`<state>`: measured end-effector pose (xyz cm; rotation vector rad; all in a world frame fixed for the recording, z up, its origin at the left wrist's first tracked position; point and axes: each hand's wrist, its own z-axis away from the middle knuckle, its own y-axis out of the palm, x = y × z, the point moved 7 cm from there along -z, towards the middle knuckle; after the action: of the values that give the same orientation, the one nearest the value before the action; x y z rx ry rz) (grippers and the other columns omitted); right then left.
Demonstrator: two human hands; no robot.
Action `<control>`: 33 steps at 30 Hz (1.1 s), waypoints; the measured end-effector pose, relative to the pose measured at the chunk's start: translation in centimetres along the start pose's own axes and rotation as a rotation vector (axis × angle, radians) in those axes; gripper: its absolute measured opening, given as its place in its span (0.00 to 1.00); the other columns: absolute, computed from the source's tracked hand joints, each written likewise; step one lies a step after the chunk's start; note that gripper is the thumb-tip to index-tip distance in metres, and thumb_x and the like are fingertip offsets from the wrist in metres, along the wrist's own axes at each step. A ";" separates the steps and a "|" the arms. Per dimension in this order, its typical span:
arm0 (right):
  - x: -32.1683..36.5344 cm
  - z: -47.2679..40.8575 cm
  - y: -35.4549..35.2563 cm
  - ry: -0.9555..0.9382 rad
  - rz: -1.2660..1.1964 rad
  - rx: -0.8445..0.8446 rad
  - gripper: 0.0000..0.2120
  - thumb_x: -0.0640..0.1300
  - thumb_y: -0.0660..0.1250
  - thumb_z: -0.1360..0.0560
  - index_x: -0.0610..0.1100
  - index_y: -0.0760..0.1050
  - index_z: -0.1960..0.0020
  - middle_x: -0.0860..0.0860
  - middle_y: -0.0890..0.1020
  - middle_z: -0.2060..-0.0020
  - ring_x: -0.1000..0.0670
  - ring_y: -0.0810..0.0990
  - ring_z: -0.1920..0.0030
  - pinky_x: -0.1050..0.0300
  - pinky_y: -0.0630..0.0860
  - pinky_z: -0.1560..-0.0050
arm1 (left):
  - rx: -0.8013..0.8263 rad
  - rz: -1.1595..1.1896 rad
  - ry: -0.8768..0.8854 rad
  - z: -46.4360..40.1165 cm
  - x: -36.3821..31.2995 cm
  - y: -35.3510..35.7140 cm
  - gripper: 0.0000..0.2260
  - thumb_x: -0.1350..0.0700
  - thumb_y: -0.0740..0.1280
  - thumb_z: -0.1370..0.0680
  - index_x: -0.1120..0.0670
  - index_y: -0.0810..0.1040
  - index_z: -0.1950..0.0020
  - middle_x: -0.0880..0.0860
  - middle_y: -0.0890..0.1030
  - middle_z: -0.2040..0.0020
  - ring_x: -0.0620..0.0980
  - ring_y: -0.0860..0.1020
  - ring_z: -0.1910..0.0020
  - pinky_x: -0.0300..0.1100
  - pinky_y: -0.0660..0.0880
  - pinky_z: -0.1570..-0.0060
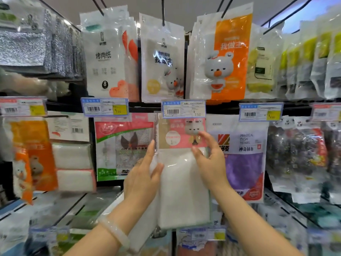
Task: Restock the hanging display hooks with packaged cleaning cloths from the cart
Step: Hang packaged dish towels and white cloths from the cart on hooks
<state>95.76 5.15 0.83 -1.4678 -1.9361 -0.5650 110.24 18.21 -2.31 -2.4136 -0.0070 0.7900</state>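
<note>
Head view, at the hanging display: you stand close to the middle row of hooks, both hands raised to a white cleaning-cloth pack [181, 183] with a pink header card showing a cartoon bear. Your left hand [143, 174], a pale bangle [115, 235] on the wrist, lies along the pack's left edge with fingers mostly straight and the thumb pressed onto its front, steadying rather than clenching. Your right hand [210, 161] has its fingers loosely curved against the pack's upper right side, thumb on the clear film just below the header; it looks like a light pinch, though the fingers behind the pack are hidden. The pack's top sits just under the price tag [183, 109] marked 7.50, which covers the hook, so whether the hang hole is already threaded cannot be told.

To the left hangs a red-and-green mesh-cloth pack [124, 150]; to the right, touching or nearly touching your right hand, a purple dish-towel pack [239, 156]. Orange bear packs [226, 58] fill the row above. The cart is out of view.

The step in hand appears to be seating this pack on its hook. Next, you likely need to confirm the hole is over the prong, slide the pack back, let both hands go, and check that it hangs straight.
</note>
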 end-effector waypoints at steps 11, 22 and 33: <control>-1.7 -2.2 1.3 0.082 0.360 0.057 0.24 0.42 0.64 0.23 0.54 0.65 0.29 0.42 0.75 0.44 0.46 0.74 0.50 0.58 0.70 0.47 | 0.082 -0.038 -0.090 -0.6 2.9 1.3 0.28 0.45 0.60 0.20 0.36 0.50 0.24 0.52 0.74 0.31 0.55 0.74 0.36 0.46 0.73 0.48; -1.3 -1.4 8.2 -0.310 0.907 0.306 0.30 0.55 0.61 0.23 0.54 0.55 0.25 0.47 0.41 0.23 0.43 0.38 0.24 0.43 0.36 0.27 | -0.020 0.086 -0.231 2.4 9.4 -4.3 0.21 0.52 0.65 0.22 0.46 0.68 0.29 0.46 0.77 0.40 0.50 0.75 0.40 0.40 0.68 0.50; -2.6 0.6 8.8 0.148 0.151 0.515 0.35 0.56 0.66 0.26 0.56 0.52 0.25 0.50 0.69 0.32 0.49 0.75 0.38 0.50 0.71 0.37 | -0.122 0.555 -0.236 3.9 8.6 -5.7 0.15 0.58 0.65 0.22 0.39 0.70 0.43 0.44 0.79 0.47 0.38 0.80 0.49 0.34 0.78 0.58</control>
<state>104.53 6.31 -1.74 -1.1871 -1.6738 -0.0876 116.24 26.60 -6.38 -2.4444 0.5554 1.3504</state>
